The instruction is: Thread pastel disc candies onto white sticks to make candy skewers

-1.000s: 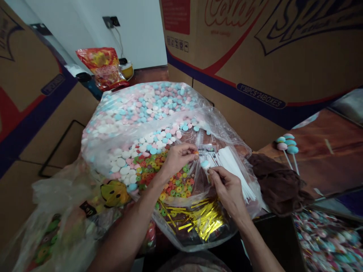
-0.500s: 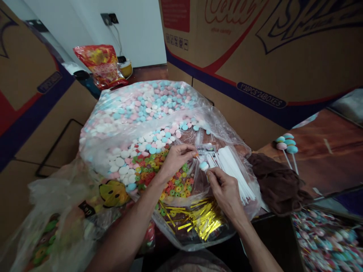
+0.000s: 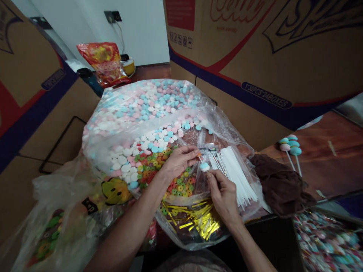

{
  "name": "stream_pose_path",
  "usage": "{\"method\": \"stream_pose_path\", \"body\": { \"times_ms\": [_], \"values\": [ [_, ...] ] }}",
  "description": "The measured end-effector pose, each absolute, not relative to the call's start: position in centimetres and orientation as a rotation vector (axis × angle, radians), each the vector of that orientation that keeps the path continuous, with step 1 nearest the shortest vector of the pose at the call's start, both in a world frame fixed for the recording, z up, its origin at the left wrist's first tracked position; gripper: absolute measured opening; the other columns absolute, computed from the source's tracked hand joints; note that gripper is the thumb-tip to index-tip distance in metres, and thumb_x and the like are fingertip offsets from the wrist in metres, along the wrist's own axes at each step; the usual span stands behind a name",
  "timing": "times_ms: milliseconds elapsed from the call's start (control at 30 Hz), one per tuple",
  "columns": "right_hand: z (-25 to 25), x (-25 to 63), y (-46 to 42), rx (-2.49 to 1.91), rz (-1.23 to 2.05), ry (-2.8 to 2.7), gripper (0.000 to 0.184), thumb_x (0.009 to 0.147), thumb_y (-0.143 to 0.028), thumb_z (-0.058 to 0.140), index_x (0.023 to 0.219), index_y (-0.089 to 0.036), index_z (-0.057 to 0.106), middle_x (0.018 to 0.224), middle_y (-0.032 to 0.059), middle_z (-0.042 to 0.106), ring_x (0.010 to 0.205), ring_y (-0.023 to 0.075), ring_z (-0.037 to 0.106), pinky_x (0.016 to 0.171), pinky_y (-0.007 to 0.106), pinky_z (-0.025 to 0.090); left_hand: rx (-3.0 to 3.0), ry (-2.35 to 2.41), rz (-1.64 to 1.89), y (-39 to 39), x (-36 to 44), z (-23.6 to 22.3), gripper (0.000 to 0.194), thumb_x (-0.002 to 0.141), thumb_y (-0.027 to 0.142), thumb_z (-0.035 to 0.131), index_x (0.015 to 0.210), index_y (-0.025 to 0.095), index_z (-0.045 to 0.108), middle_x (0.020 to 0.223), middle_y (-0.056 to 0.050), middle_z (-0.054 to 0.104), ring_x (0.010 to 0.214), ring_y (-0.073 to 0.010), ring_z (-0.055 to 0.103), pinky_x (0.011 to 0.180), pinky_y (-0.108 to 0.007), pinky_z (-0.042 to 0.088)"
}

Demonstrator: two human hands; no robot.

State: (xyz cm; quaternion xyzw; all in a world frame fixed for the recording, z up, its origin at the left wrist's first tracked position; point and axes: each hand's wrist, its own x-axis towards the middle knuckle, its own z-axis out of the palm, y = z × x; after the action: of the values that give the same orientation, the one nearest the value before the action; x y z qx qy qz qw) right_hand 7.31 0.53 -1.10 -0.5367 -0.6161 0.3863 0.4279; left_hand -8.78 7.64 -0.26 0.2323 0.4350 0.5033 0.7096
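Note:
My right hand (image 3: 223,194) pinches a lollipop stick just below a blue-and-white marshmallow (image 3: 204,166) threaded on it. The stick's thin white tip pokes out above the marshmallow. Close to that tip, my left hand (image 3: 180,163) holds a small orange candy ring (image 3: 199,154) between thumb and fingertips; whether the tip has entered the ring cannot be told. Below the left wrist lie many coloured candy rings (image 3: 181,186). A fan of white sticks (image 3: 239,177) rests right of my hands, and gold twist ties (image 3: 207,223) lie nearer me.
A big clear bag of pastel marshmallows (image 3: 147,100) spreads across the table behind. Finished candy sticks (image 3: 292,145) and a brown cloth (image 3: 279,185) lie to the right, above a box of wrapped candies (image 3: 329,241). Large cartons (image 3: 227,68) stand around; a red packet (image 3: 106,64) stands at the back.
The marshmallow stick and the orange candy ring have come closer together, with the stick's tip now showing between them. The whole view has shifted slightly.

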Motion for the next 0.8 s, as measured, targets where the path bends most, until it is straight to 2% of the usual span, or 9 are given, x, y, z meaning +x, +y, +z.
{"method": "stream_pose_path", "body": {
  "times_ms": [300, 467, 600, 733, 800],
  "values": [
    [-1.6, 6.8, 0.8, -1.391, 0.988, -1.447, 0.027, 0.093, -0.038, 0.05, 0.077, -0.019, 0.058, 0.061, -0.0036, 0.046, 0.056, 0.0121, 0.04, 0.054, 0.024, 0.034, 0.376, 0.954, 1.108, 7.5, -8.5, -0.1, 0.013, 0.071, 0.007, 0.077, 0.081, 0.011, 0.071, 0.075, -0.004, 0.071, 0.071, -0.0134, 0.07, 0.073, -0.026, 0.058],
    [-1.6, 5.8, 0.7, -1.38, 0.998, -1.455, 0.026, 0.094, -0.036, 0.049, 0.077, -0.019, 0.057, 0.06, -0.004, 0.046, 0.057, 0.0124, 0.041, 0.055, 0.024, 0.034, 0.28, 0.936, 1.105, 7.4, -7.9, 0.2, 0.003, 0.076, 0.008, 0.072, 0.076, 0.011, 0.072, 0.077, -0.006, 0.073, 0.076, -0.0161, 0.072, 0.074, -0.026, 0.058],
    [-1.7, 5.3, 0.7, -1.375, 1.011, -1.404, 0.027, 0.094, -0.038, 0.049, 0.076, -0.019, 0.055, 0.06, -0.0041, 0.045, 0.056, 0.0125, 0.041, 0.055, 0.024, 0.034, 0.226, 0.937, 1.112, 7.3, -7.5, 0.2, 0.007, 0.079, 0.011, 0.07, 0.073, 0.01, 0.072, 0.075, -0.007, 0.073, 0.08, -0.0173, 0.072, 0.075, -0.026, 0.057],
    [-1.7, 5.3, 1.2, -1.379, 1.005, -1.348, 0.026, 0.093, -0.038, 0.051, 0.076, -0.019, 0.056, 0.061, -0.0038, 0.046, 0.057, 0.0128, 0.041, 0.055, 0.025, 0.034, 0.221, 0.931, 1.129, 7.0, -6.7, 0.0, 0.003, 0.074, 0.011, 0.075, 0.074, 0.01, 0.072, 0.071, -0.007, 0.072, 0.075, -0.0169, 0.071, 0.074, -0.027, 0.056],
    [-1.6, 5.3, 1.7, -1.371, 0.98, -1.339, 0.027, 0.093, -0.038, 0.052, 0.075, -0.019, 0.056, 0.061, -0.0036, 0.047, 0.058, 0.0127, 0.041, 0.055, 0.025, 0.034, 0.226, 0.921, 1.13, 6.8, -6.2, -0.2, 0.01, 0.068, 0.012, 0.08, 0.074, 0.009, 0.072, 0.072, -0.007, 0.072, 0.072, -0.0153, 0.069, 0.072, -0.026, 0.055]
  ]
}}
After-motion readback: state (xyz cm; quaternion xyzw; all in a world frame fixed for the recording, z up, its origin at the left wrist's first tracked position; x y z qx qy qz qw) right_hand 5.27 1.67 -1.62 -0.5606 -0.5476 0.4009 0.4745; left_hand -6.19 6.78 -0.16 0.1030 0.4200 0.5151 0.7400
